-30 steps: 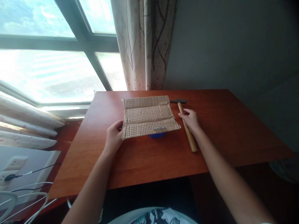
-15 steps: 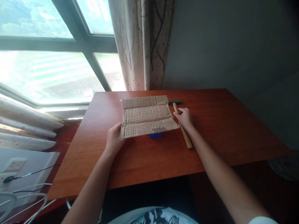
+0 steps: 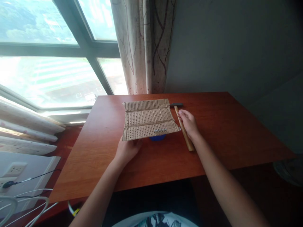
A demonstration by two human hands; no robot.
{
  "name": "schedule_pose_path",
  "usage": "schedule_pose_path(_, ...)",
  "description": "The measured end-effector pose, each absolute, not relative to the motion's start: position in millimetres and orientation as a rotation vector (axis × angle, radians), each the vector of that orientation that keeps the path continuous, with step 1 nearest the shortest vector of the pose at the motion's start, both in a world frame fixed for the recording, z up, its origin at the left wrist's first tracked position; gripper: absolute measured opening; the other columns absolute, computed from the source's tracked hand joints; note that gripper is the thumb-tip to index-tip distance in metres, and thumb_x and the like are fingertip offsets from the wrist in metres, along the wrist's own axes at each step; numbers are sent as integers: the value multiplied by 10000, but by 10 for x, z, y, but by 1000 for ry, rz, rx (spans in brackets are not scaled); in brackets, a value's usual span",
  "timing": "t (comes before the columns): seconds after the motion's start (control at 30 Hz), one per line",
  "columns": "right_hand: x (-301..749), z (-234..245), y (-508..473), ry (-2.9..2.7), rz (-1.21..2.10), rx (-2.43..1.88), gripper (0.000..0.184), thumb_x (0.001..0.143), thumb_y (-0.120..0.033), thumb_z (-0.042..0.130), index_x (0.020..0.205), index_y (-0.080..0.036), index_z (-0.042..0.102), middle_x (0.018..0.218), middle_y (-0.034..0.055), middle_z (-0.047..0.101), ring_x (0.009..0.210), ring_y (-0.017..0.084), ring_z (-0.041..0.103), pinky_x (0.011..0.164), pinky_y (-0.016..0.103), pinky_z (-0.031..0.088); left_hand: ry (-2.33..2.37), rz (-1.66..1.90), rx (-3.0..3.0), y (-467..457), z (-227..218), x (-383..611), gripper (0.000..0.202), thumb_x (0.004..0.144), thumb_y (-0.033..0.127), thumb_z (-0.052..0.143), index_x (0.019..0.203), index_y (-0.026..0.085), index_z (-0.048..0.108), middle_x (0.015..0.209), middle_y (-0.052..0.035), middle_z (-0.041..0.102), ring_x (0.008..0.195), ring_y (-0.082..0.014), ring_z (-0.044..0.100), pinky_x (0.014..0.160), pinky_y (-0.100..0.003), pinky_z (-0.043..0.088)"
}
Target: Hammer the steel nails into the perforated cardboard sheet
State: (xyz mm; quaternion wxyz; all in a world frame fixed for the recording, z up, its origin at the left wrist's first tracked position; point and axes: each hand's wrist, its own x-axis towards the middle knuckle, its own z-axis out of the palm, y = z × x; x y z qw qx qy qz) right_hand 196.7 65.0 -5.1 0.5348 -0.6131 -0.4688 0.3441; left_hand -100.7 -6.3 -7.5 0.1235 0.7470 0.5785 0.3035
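A creased cardboard sheet (image 3: 149,117), punched with rows of small holes, lies raised above the table over a blue object (image 3: 157,138), mostly hidden beneath it. Several small metal pieces, perhaps screws, stand in a row (image 3: 160,130) near its front right. My left hand (image 3: 129,149) reaches under the sheet's front left edge, its fingertips hidden. Just right of the sheet is a hammer (image 3: 184,132) with a wooden handle and dark head. Above that handle my right hand (image 3: 188,121) has thumb and fingers pressed together; whatever is between them is too small to make out.
The reddish wooden table (image 3: 227,132) spans the view, its front edge close to my body. Left of it are a wall socket (image 3: 16,170) with a plug and loose white cables (image 3: 35,198). Curtains (image 3: 134,47) and a window stand behind.
My left hand has slid right, from the sheet's left corner to under its front edge. My right hand has turned, its fingers closed together near the hammer handle. Sheet and hammer stay put.
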Motion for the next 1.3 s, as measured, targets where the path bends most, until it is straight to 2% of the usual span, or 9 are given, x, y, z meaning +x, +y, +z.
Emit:
schedule_pose_path(0.1, 1822, 95, 431, -872, 1249, -1214, 382, 796, -541, 644, 1015, -229, 665, 1057, 64, 714, 1014, 222, 667, 909, 372, 523, 1637, 816, 2222, -155, -50, -848, 377, 854, 361, 579, 1184, 184, 621, 1157, -122, 679, 1164, -347, 595, 1043, -512, 457)
schedule_pose_path(0.23, 1691, 230, 210, -884, 1519, -1081, 340, 820, -540, 631, 998, -256, 682, 1022, 38, 732, 999, 231, 670, 821, 362, 557, 1630, 790, 2203, -226, -20, -643, 389, 871, 381, 587, 1194, 165, 597, 1206, -153, 647, 1197, -369, 568, 1026, -535, 457)
schedule_pose_path(0.3, 1664, 254, 151, -891, 1565, -1044, 296, 822, -483, 650, 1003, -252, 689, 1036, 32, 736, 993, 230, 669, 806, 352, 557, 1625, 799, 2186, -230, -13, -558, 395, 877, 384, 596, 1202, 161, 589, 1212, -158, 642, 1203, -367, 563, 1014, -528, 462)
schedule_pose_path(0.43, 1650, 288, 90, -858, 1572, -1003, 244, 790, -373, 707, 994, -241, 702, 1009, 19, 744, 996, 219, 667, 841, 337, 544, 1630, 804, 2136, -211, 11, -424, 333, 919, 358, 553, 1189, 173, 608, 1188, -147, 654, 1179, -350, 576, 982, -509, 475)
schedule_pose_path(0.6, 1791, 430, 54, -904, 1462, -1021, 281, 803, -402, 692, 1042, -254, 700, 1015, 23, 744, 1011, 231, 667, 858, 366, 546, 1587, 896, 2151, -142, 82, -184, 282, 922, 361, 549, 1134, 196, 632, 1214, -138, 654, 1200, -353, 563, 990, -490, 468)
schedule_pose_path(0.8, 2392, 564, 120, -994, 1257, -1138, 298, 816, -409, 660, 1078, -269, 689, 1076, 29, 733, 1019, 239, 674, 847, 382, 554, 1456, 1002, 2163, 99, 167, 427, 232, 915, 408, 580, 900, 187, 648, 1041, -133, 687, 1050, -326, 613, 939, -482, 474)
schedule_pose_path(0.9, 2731, 560, 191, -1018, 1172, -1195, 287, 810, -406, 643, 1061, -274, 692, 1061, 31, 733, 1024, 246, 674, 841, 385, 554, 1405, 1017, 2184, 221, 143, 793, 279, 917, 459, 575, 943, 194, 659, 1076, -139, 685, 1124, -343, 581, 982, -518, 433)
schedule_pose_path(1.07, 3120, 430, 292, -988, 1159, -1219, 269, 792, -372, 626, 1034, -275, 691, 1050, 40, 732, 1011, 249, 677, 831, 396, 557, 1420, 901, 2237, 329, 50, 1221, 435, 920, 522, 547, 1146, 162, 640, 1204, -197, 643, 1254, -410, 493, 1046, -614, 327)
schedule_pose_path(1.3, 3355, 208, 416, -975, 1147, -1316, 274, 784, -362, 601, 1031, -270, 678, 1016, 43, 735, 978, 250, 687, 806, 407, 565, 1430, 836, 2277, 397, 1, 1404, 469, 909, 492, 577, 1243, 163, 597, 1305, -215, 586, 1298, -447, 434, 1021, -647, 318)
